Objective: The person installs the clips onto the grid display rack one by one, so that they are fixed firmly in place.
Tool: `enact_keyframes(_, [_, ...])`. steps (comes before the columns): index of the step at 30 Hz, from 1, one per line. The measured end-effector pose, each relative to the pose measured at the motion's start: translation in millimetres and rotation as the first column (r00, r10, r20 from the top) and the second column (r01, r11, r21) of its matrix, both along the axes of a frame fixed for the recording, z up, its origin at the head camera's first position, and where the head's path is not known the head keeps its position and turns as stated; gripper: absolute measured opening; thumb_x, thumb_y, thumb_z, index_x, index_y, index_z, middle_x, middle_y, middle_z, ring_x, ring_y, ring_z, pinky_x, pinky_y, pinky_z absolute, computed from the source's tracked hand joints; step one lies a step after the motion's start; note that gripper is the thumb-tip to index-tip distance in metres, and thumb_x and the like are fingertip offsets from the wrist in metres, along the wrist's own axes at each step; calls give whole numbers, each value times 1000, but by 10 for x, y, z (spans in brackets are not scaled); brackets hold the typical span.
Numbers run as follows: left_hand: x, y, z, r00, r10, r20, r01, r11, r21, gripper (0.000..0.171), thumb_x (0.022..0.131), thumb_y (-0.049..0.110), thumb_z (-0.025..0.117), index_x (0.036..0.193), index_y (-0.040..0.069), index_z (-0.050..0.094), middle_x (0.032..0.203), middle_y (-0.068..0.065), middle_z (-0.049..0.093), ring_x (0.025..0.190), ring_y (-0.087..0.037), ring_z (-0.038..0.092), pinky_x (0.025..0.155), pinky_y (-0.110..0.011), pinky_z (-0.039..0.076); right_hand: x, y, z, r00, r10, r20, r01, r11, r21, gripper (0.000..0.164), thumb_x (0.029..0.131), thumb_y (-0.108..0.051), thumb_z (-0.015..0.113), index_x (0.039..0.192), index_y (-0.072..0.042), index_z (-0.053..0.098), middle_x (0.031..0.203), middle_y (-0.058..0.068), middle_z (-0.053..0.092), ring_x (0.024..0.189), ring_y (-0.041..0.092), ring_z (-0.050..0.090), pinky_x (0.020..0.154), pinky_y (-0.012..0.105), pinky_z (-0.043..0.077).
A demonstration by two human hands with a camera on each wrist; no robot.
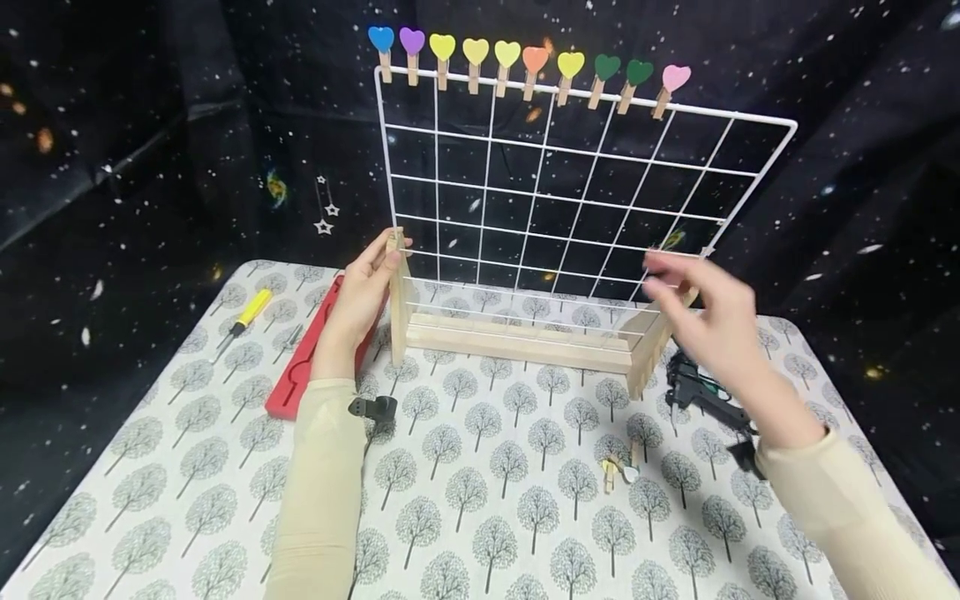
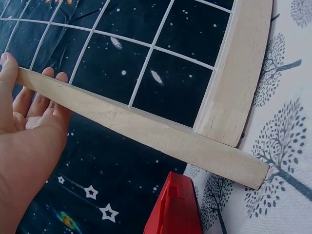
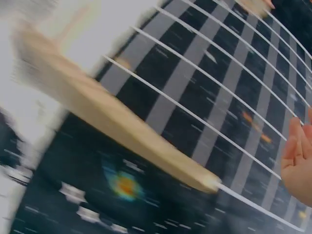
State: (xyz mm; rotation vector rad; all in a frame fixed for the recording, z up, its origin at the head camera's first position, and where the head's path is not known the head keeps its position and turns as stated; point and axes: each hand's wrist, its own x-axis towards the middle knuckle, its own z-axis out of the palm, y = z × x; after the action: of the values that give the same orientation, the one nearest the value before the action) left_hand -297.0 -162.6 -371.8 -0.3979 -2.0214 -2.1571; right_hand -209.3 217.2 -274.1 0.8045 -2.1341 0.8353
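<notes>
A white wire grid stands in a wooden stand. Along its top wire sits a row of clothespins with coloured hearts, a pink-heart clothespin being the rightmost. My left hand grips the top of the left upright between thumb and fingers. Near the right upright, my right hand is raised in front of the grid. Its fingers are loosely extended, apart from the wood, and nothing shows between them. The right wrist view is blurred.
Two small heart clothespins, one with a yellow heart, lie on the tree-print cloth in front of the stand. A red tray and a yellow-handled screwdriver lie at left. A black pistol-shaped tool lies beyond the right upright.
</notes>
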Motion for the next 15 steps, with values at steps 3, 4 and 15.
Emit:
enact_keyframes(3, [-12,14,-8,1000,3,-3,-3,1000,-10,47,86,33,49,131,27,38,127,-2,47,116,-12,42,104,-35,24,137,106,-443,990,27,137,-40,995,94,38,72,4,65,108,-4,59,83,1,63,67,1,49,59,12,41])
enact_keyframes(4, [-10,17,-8,1000,4,-2,-4,1000,-11,46,86,33,49,131,28,38,127,-3,47,116,-12,42,104,-35,24,192,137,-582,981,25,191,-50,991,126,37,73,2,64,110,-5,58,81,-1,62,66,1,48,58,12,41])
enact_keyframes(15, [-8,18,-6,1000,10,9,-10,1000,8,47,86,32,49,131,28,38,126,-2,48,117,-13,42,104,-31,25,732,474,-1429,890,-38,455,-142,924,354,34,75,-15,66,108,-13,59,91,-8,61,73,-1,52,64,25,49])
